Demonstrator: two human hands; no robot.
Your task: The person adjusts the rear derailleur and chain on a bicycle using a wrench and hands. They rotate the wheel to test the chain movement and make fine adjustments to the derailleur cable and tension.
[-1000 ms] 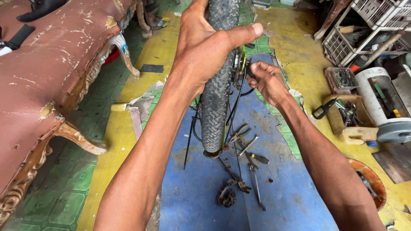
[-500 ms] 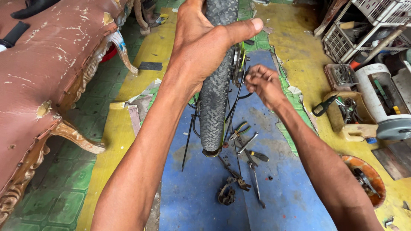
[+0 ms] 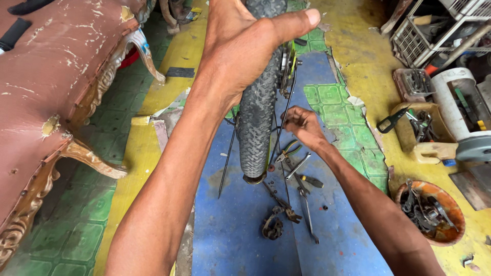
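Note:
A knobby black bicycle tyre (image 3: 258,117) on its wheel stands upright on the blue floor patch. My left hand (image 3: 245,46) grips the top of the tyre, thumb stretched to the right. My right hand (image 3: 302,125) is lower, at the right side of the wheel, fingers pinched around the thin spokes (image 3: 284,122). A loose spoke (image 3: 227,153) leans at the left of the tyre. Below the wheel lie pliers (image 3: 287,152), a screwdriver (image 3: 307,180) and a derailleur part (image 3: 272,225).
A worn red carved sofa (image 3: 46,87) fills the left. At the right stand a wooden tool box (image 3: 427,135), a rusty bowl of metal parts (image 3: 429,212), a white machine (image 3: 465,112) and a wire rack (image 3: 434,25). Floor is patched green, yellow and blue.
My right hand has dropped lower along the right side of the wheel and pinched in on the spokes. The left hand keeps its grip on the tyre top.

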